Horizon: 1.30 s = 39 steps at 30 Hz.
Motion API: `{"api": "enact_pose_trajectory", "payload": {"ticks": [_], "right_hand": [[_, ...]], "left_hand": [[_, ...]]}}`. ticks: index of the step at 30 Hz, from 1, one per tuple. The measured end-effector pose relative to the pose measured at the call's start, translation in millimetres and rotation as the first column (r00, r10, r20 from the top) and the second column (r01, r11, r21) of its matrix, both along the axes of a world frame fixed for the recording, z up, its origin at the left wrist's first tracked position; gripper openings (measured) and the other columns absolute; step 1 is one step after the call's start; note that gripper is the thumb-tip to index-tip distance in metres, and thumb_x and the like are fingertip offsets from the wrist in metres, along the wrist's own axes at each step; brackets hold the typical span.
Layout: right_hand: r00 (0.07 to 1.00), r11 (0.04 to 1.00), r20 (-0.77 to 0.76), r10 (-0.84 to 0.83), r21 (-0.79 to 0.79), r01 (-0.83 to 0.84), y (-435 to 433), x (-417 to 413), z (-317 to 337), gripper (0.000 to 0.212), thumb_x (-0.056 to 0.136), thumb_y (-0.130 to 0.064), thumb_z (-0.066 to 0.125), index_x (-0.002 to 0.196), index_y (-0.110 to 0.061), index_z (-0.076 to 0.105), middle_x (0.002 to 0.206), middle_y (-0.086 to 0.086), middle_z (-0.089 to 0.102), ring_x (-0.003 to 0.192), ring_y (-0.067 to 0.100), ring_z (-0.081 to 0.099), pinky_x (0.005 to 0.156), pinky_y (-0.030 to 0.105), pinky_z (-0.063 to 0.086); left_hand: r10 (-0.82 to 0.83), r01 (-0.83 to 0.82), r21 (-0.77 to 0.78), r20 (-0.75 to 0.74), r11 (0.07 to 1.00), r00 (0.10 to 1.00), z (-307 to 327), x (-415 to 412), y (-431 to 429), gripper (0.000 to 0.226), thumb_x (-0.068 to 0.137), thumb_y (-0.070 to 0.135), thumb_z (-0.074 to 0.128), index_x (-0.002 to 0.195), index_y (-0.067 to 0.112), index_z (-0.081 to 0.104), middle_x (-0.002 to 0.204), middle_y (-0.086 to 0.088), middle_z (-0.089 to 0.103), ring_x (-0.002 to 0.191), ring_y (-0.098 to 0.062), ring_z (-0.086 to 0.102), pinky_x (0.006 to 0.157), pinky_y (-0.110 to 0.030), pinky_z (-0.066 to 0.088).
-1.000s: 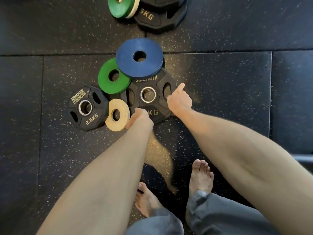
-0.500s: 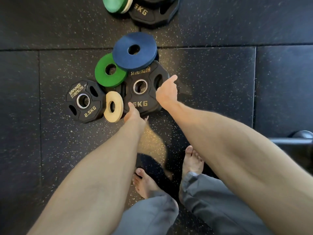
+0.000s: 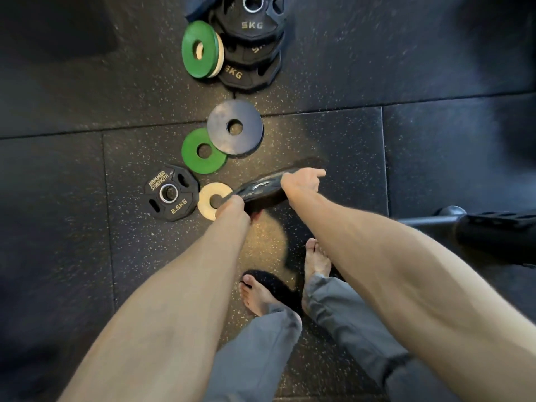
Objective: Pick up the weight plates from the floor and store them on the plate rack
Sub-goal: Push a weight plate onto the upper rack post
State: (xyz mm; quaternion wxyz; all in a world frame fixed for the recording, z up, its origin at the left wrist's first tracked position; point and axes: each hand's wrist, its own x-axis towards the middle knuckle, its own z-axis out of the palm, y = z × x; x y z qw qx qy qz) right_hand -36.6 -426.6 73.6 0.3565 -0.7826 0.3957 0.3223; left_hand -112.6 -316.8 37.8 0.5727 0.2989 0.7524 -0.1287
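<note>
Large black plate [image 3: 261, 188]: centre of the frame, tilted, seen almost edge-on, held between both hands; whether its lower edge touches the floor cannot be told.
Left hand [image 3: 232, 206]: grips the plate's lower left edge, fingers curled under it and mostly hidden.
Right hand [image 3: 303, 182]: grips the plate's upper right edge, fingers wrapped round the rim, index finger stretched out toward the right.
Cream plate [image 3: 213, 198]: small, flat on the floor, just left of the left hand and partly covered by it.
Black 2.5KG plate [image 3: 171, 195]: flat, left of centre, touching or just beside the cream plate.
Green plate [image 3: 203, 150]: flat, above the cream plate.
Blue plate [image 3: 235, 127]: its lower left edge lies over the green plate.
Black 5KG plates [image 3: 252, 44]: stacked at top centre.
Second green plate [image 3: 200, 49]: leans on that stack's left side, with a cream disc behind it.
Bar [image 3: 464, 219]: dark, right edge of the frame.
Floor [image 3: 87, 227]: black speckled rubber tiles.
Bare feet [image 3: 255, 294] and grey trousers [image 3: 261, 343]: lower centre.
</note>
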Motion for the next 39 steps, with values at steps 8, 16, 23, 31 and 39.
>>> {"api": "enact_pose_trajectory", "payload": {"ticks": [8, 16, 23, 31, 39], "right_hand": [[0.996, 1.0, 0.081, -0.024, 0.008, 0.024, -30, 12, 156, 0.052, 0.086, -0.02, 0.072, 0.129, 0.001, 0.052, 0.126, 0.016, 0.063, 0.114, 0.032, 0.063, 0.095, 0.039, 0.052], [0.916, 0.966, 0.327, -0.234, 0.184, 0.181, -36, 24, 361, 0.053, 0.087, -0.017, 0.067, 0.131, 0.0, 0.043, 0.132, 0.021, 0.057, 0.12, 0.036, 0.057, 0.099, 0.039, 0.047], [0.642, 0.928, 0.672, -0.369, 0.3, 0.219, -46, -31, 513, 0.044, 0.084, -0.018, 0.069, 0.121, -0.004, 0.048, 0.114, 0.016, 0.066, 0.107, 0.032, 0.062, 0.089, 0.032, 0.046], [0.312, 0.941, 0.889, -0.334, 0.293, 0.172, -82, -124, 635, 0.049, 0.083, -0.009, 0.069, 0.129, -0.01, 0.052, 0.106, 0.001, 0.067, 0.098, 0.016, 0.064, 0.09, 0.029, 0.05], [0.168, 0.934, 0.925, -0.34, 0.311, 0.174, -146, -200, 692, 0.051, 0.084, -0.009, 0.068, 0.127, -0.025, 0.046, 0.103, -0.004, 0.065, 0.095, 0.013, 0.067, 0.087, 0.039, 0.058]], "left_hand": [[-0.144, 0.14, 0.049, 0.09, 0.989, 0.985, 128, 25, -15, 0.037, 0.097, 0.026, 0.051, 0.131, 0.011, 0.055, 0.119, -0.015, 0.066, 0.067, -0.033, 0.061, 0.034, -0.038, 0.049], [-0.172, 0.11, 0.2, 0.326, 0.974, 0.929, 359, 65, -16, 0.038, 0.097, 0.025, 0.053, 0.133, 0.011, 0.054, 0.119, -0.005, 0.065, 0.109, -0.034, 0.065, 0.073, -0.044, 0.055], [-0.195, 0.178, 0.088, 0.593, 0.98, 0.781, 502, 40, -1, 0.07, 0.09, 0.068, 0.043, 0.135, 0.017, 0.056, 0.134, -0.011, 0.062, 0.115, -0.037, 0.063, 0.082, -0.052, 0.059], [-0.34, 0.396, 0.096, 0.715, 0.913, 0.611, 609, 12, -9, 0.093, 0.08, 0.086, 0.032, 0.142, 0.018, 0.049, 0.138, -0.007, 0.057, 0.122, -0.035, 0.058, 0.1, -0.058, 0.047], [-0.574, 0.51, 0.335, 0.692, 0.792, 0.438, 697, -11, -85, 0.092, 0.076, 0.079, 0.055, 0.139, 0.012, 0.048, 0.122, -0.012, 0.066, 0.098, -0.035, 0.067, 0.077, -0.052, 0.059]]}}
